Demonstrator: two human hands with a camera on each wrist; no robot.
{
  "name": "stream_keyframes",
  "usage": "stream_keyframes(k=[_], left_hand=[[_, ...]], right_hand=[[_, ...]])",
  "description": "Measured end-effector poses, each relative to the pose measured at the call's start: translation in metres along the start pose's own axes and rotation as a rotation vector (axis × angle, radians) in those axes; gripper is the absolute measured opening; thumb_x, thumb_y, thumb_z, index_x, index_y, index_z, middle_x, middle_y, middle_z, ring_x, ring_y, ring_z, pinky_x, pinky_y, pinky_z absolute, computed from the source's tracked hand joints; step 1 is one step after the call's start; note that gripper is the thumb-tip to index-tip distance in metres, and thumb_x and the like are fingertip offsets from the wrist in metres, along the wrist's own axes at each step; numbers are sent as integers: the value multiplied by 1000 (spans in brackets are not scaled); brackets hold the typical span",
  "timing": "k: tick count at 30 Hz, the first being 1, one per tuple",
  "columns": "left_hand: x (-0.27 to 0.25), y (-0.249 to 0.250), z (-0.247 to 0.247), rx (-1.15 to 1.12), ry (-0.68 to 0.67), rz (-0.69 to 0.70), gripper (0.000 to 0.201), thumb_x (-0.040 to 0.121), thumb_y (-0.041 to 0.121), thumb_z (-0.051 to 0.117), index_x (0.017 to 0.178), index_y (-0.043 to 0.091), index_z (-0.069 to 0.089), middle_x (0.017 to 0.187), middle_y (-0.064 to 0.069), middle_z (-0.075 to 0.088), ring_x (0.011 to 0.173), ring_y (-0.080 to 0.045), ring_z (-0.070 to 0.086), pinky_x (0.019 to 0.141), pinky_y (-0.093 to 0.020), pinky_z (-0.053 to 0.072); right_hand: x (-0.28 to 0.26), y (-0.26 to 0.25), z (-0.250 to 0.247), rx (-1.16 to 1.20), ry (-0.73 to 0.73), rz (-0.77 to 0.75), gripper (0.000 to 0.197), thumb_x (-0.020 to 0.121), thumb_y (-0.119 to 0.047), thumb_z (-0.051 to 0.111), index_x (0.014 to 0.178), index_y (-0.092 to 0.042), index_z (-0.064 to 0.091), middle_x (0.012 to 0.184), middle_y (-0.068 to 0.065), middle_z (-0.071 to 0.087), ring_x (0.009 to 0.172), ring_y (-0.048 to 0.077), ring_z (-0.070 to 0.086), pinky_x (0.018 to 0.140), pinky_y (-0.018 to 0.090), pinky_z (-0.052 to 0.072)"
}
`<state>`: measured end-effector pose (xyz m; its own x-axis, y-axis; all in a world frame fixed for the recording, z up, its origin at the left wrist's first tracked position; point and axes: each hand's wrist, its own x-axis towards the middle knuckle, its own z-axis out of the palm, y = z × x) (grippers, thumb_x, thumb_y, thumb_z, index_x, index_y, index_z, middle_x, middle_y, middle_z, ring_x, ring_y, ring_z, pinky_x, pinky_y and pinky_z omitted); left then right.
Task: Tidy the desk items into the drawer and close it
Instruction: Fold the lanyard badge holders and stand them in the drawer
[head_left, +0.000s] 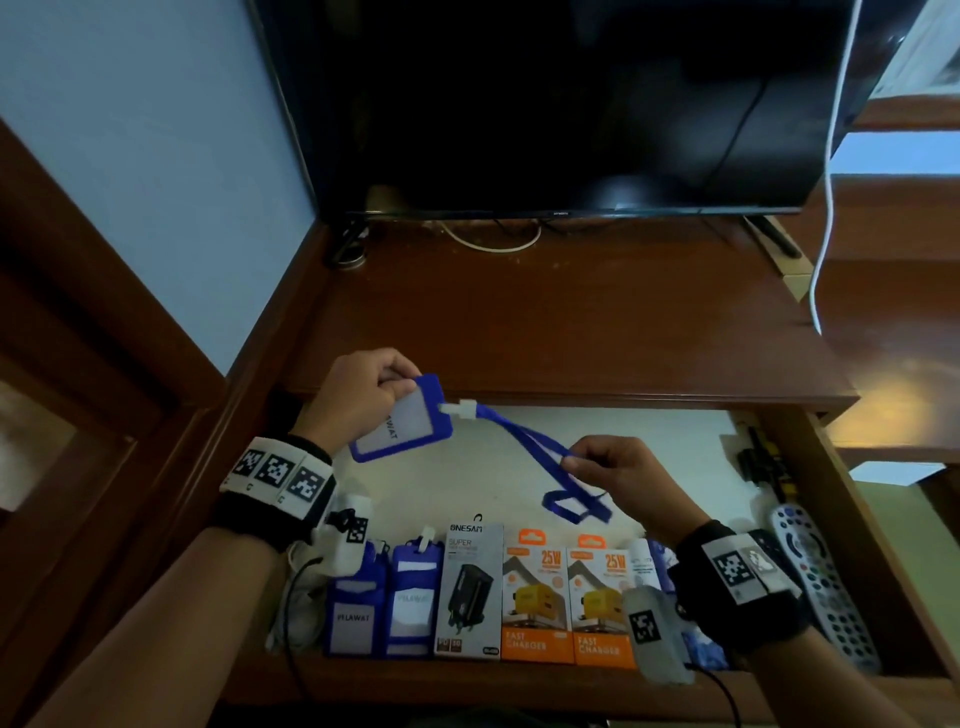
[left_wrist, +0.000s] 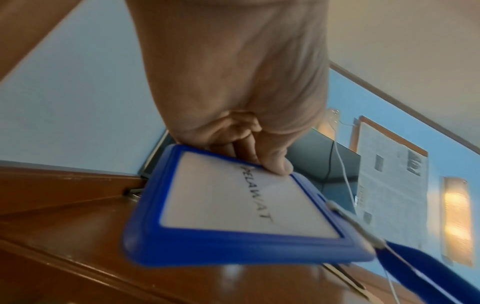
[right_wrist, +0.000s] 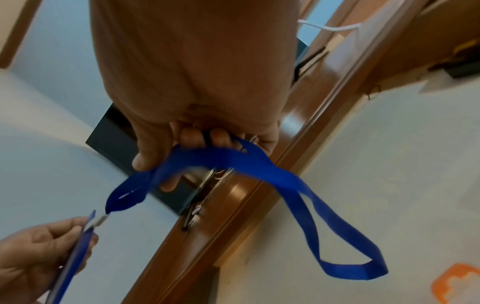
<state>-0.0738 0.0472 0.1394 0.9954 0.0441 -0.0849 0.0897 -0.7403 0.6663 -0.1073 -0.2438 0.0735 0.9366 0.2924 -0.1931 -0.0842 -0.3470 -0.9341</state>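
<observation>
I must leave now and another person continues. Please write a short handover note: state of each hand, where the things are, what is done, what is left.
Left hand: grips the blue badge holder by its edge, above the open drawer.
Right hand: pinches the blue lanyard; its loop hangs down over the drawer.
Done: two badge holders, three charger boxes and a remote lie in the drawer.
Left: gather the lanyard, put this badge holder in the drawer, close the drawer.
</observation>
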Motion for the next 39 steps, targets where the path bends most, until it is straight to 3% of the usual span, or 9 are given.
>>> stream_keyframes(k=[2,5,10,17,27,31,34,37,39], left_hand=[[4,-2,-7,-11,88,-35,5,95,19,57,94,23,59,87,5,62,77,-9,57,60,-25,47],[7,-1,-11,-6,98,-63,5,95,21,55,99,23,57,89,5,58,77,-10,56,58,-24,45],[11,2,-8,-23,115,-46,5,95,20,55,99,23,58,89,6,58,78,-9,56,58,-24,45],[14,-7,-15,-169,300,-84,8,93,18,60,100,18,63,94,-2,65,84,-16,59,57,-26,44],[13,-9,-17,-248,326,-137,7,92,18,61,99,20,62,94,0,64,83,-15,60,61,-29,48],[14,-9,-15,-267,315,-172,9,93,19,60,101,20,62,90,4,62,78,-8,57,58,-27,46],[17,-13,-17,-284,326,-200,7,92,18,61,99,20,62,93,1,63,77,-10,57,59,-27,46],[19,-15,-20,-322,345,-222,7,92,18,61,99,21,61,97,-1,63,77,-10,57,59,-28,46],[20,-15,-21,-325,346,-225,8,92,18,60,100,21,61,97,-1,63,77,-10,57,59,-27,45]], right_hand=[[3,2,-8,-5,126,-19,13,90,-8,61,81,-4,69,66,-2,59,60,1,51,63,14,42],[10,-2,-19,150,311,-50,7,87,-4,65,80,-4,66,61,1,46,53,3,40,57,17,34],[10,-14,-13,163,214,-84,3,84,0,67,82,-1,65,55,0,46,49,5,40,50,13,35],[9,17,-23,223,442,-17,25,77,7,71,68,-7,53,59,11,50,56,18,45,56,30,38],[17,32,-30,198,732,2,24,72,12,58,52,3,48,47,6,59,47,16,55,60,35,46],[7,24,-19,504,549,-65,32,71,25,37,65,-7,40,67,26,59,47,24,49,51,30,44],[4,20,-18,728,373,-49,42,68,26,29,86,-5,50,60,14,46,47,19,36,46,26,27],[5,15,-17,614,224,8,26,86,10,42,101,3,62,55,3,34,48,13,28,49,26,21],[7,12,-15,501,197,49,19,92,-5,52,96,5,67,53,-1,31,47,12,25,50,28,18]])
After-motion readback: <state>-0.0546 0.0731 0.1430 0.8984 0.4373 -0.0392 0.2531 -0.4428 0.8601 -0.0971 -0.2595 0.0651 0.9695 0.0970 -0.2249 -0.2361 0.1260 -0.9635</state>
